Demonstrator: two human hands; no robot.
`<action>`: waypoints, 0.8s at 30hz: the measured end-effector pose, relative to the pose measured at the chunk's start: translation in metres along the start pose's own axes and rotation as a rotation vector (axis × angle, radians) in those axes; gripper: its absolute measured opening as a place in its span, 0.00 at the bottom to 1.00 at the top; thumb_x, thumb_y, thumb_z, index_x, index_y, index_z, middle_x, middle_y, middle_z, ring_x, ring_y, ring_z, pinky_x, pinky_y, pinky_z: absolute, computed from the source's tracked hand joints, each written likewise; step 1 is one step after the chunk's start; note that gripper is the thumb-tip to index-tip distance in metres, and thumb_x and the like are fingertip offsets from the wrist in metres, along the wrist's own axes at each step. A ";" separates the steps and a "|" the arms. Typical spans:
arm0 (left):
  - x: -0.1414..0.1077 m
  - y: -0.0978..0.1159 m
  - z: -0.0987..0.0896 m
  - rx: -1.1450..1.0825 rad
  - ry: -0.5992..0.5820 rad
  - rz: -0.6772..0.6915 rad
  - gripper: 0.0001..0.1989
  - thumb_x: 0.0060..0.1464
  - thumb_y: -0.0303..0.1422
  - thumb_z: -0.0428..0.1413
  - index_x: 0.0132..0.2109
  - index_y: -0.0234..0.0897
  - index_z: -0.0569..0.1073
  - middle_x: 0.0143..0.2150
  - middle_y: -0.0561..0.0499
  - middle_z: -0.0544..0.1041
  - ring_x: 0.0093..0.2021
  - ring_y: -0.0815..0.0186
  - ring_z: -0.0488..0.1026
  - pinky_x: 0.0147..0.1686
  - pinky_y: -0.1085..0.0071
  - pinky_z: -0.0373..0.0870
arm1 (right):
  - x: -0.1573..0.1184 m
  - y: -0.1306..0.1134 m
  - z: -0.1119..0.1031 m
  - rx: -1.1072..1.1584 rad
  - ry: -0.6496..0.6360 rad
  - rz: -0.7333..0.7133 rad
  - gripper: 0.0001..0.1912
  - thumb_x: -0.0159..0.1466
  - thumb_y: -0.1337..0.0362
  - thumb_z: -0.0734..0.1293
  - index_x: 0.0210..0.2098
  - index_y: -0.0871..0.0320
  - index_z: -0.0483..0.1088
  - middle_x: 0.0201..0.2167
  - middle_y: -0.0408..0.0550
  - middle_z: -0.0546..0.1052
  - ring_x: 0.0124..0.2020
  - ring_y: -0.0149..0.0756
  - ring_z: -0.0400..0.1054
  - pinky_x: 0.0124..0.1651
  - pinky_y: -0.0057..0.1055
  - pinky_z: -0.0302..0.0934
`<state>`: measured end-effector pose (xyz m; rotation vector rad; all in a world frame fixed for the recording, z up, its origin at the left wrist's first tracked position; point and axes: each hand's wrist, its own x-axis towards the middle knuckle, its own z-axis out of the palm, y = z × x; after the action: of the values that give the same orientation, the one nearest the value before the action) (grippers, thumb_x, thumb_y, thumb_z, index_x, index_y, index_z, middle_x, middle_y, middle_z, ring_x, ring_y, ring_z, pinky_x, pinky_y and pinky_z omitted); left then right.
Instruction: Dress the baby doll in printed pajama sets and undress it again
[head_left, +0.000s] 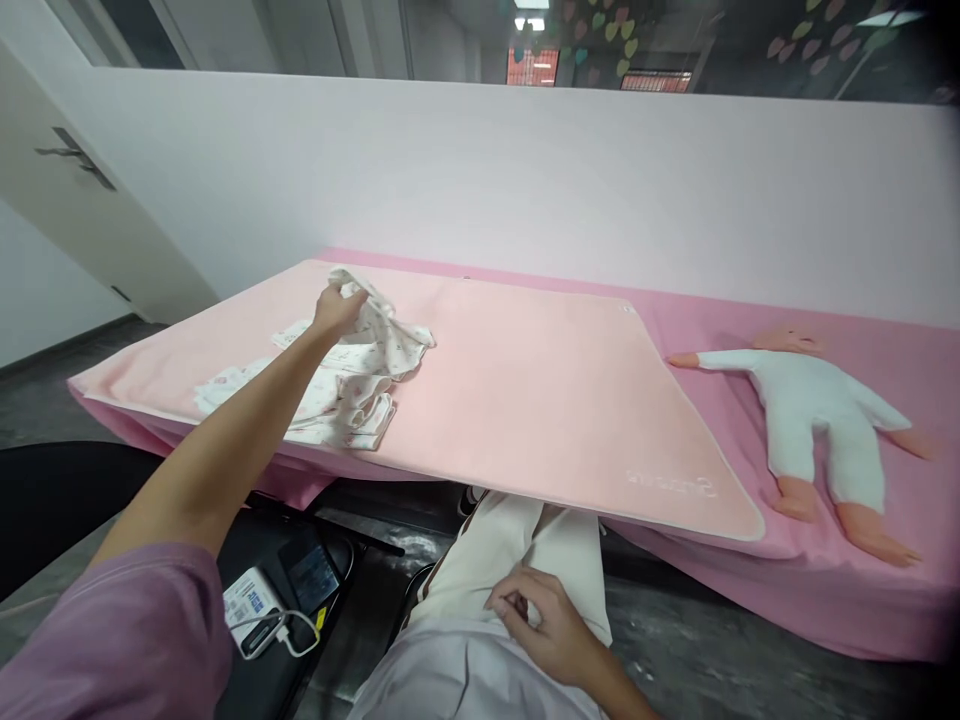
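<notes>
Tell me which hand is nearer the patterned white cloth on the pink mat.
Left. The left hand grips the patterned white cloth at its far end; the right hand is away from it, over the lap, off the mat.

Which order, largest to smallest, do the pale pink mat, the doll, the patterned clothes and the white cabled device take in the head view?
1. Pale pink mat
2. Doll and patterned clothes: too alike to rank
3. White cabled device

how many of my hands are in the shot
2. Your left hand holds a patterned white cloth at the left part of the pink mat, and your right hand is over your light trousers.
</notes>
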<state>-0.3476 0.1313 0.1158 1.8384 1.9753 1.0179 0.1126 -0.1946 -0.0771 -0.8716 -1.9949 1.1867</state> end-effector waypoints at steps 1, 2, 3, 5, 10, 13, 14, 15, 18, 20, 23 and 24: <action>-0.002 0.020 0.001 -0.004 0.057 -0.003 0.20 0.65 0.46 0.49 0.50 0.33 0.66 0.29 0.58 0.64 0.36 0.69 0.63 0.41 0.67 0.60 | 0.004 -0.005 -0.010 -0.019 0.019 -0.037 0.11 0.76 0.56 0.64 0.42 0.51 0.77 0.32 0.46 0.78 0.33 0.37 0.73 0.39 0.36 0.69; -0.007 0.043 0.001 -0.005 0.135 -0.031 0.19 0.61 0.45 0.53 0.50 0.34 0.67 0.32 0.56 0.68 0.38 0.67 0.65 0.40 0.67 0.62 | 0.010 -0.012 -0.021 -0.044 0.049 -0.085 0.10 0.76 0.58 0.64 0.43 0.52 0.77 0.33 0.46 0.78 0.34 0.37 0.72 0.39 0.36 0.68; -0.015 0.068 0.001 -0.011 0.148 -0.004 0.19 0.57 0.43 0.57 0.50 0.36 0.68 0.35 0.54 0.71 0.38 0.65 0.67 0.39 0.68 0.64 | 0.017 -0.020 -0.033 -0.074 0.097 -0.135 0.08 0.76 0.60 0.65 0.45 0.52 0.76 0.34 0.46 0.78 0.35 0.38 0.72 0.40 0.37 0.68; -0.040 0.123 0.001 -0.066 0.023 0.177 0.17 0.53 0.39 0.59 0.48 0.38 0.68 0.39 0.52 0.73 0.39 0.63 0.70 0.38 0.68 0.66 | 0.037 -0.043 -0.064 -0.141 0.269 -0.228 0.06 0.75 0.62 0.66 0.49 0.50 0.74 0.40 0.49 0.78 0.40 0.41 0.73 0.45 0.40 0.70; -0.121 0.242 -0.001 -0.188 -0.352 0.532 0.17 0.52 0.35 0.60 0.48 0.41 0.67 0.37 0.51 0.73 0.34 0.64 0.71 0.31 0.68 0.66 | 0.098 -0.120 -0.147 -0.351 0.621 -0.365 0.35 0.67 0.55 0.76 0.69 0.47 0.61 0.67 0.58 0.68 0.67 0.53 0.65 0.67 0.55 0.65; -0.159 0.281 -0.006 -0.227 -0.498 0.640 0.17 0.54 0.34 0.61 0.50 0.43 0.67 0.36 0.51 0.74 0.30 0.65 0.70 0.28 0.67 0.67 | 0.116 -0.143 -0.180 -0.411 0.571 -0.322 0.46 0.63 0.48 0.78 0.74 0.47 0.56 0.73 0.58 0.62 0.72 0.56 0.60 0.71 0.59 0.61; -0.169 0.289 -0.009 -0.235 -0.531 0.665 0.17 0.55 0.34 0.61 0.50 0.43 0.67 0.36 0.50 0.74 0.30 0.65 0.71 0.28 0.67 0.67 | 0.116 -0.144 -0.186 -0.385 0.494 -0.267 0.47 0.64 0.46 0.78 0.75 0.48 0.56 0.73 0.58 0.64 0.71 0.56 0.63 0.70 0.59 0.63; -0.177 0.295 -0.012 -0.239 -0.558 0.683 0.17 0.55 0.34 0.62 0.50 0.44 0.68 0.37 0.49 0.75 0.30 0.65 0.71 0.28 0.67 0.68 | 0.114 -0.141 -0.191 -0.344 0.390 -0.205 0.46 0.65 0.45 0.77 0.74 0.48 0.57 0.71 0.58 0.68 0.69 0.55 0.66 0.67 0.58 0.67; -0.193 0.304 -0.022 -0.225 -0.587 0.675 0.18 0.54 0.33 0.65 0.50 0.43 0.70 0.39 0.48 0.77 0.33 0.63 0.75 0.29 0.65 0.70 | 0.093 -0.125 -0.199 -0.194 -0.003 -0.047 0.34 0.68 0.43 0.73 0.67 0.53 0.70 0.57 0.54 0.80 0.57 0.50 0.77 0.58 0.51 0.75; -0.196 0.302 -0.028 -0.196 -0.574 0.621 0.19 0.54 0.33 0.66 0.51 0.42 0.71 0.41 0.48 0.77 0.37 0.60 0.78 0.31 0.64 0.72 | 0.074 -0.115 -0.202 -0.103 -0.215 0.011 0.29 0.69 0.42 0.71 0.59 0.56 0.76 0.49 0.51 0.83 0.52 0.48 0.79 0.53 0.48 0.77; -0.185 0.286 -0.031 -0.154 -0.546 0.516 0.18 0.56 0.33 0.65 0.53 0.41 0.73 0.44 0.48 0.77 0.42 0.54 0.80 0.35 0.61 0.75 | 0.046 -0.111 -0.208 -0.035 -0.274 0.075 0.26 0.70 0.42 0.70 0.52 0.57 0.79 0.44 0.49 0.83 0.49 0.46 0.79 0.50 0.45 0.77; -0.180 0.278 -0.031 -0.146 -0.537 0.486 0.18 0.56 0.34 0.65 0.53 0.40 0.73 0.45 0.48 0.77 0.44 0.53 0.80 0.36 0.60 0.75 | 0.038 -0.114 -0.210 -0.041 -0.226 0.091 0.24 0.69 0.42 0.71 0.51 0.56 0.80 0.43 0.49 0.83 0.48 0.46 0.79 0.49 0.44 0.76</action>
<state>-0.1228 -0.0612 0.2673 2.2582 1.1500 0.6484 0.2345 -0.1069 0.1128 -0.8901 -2.1861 1.3506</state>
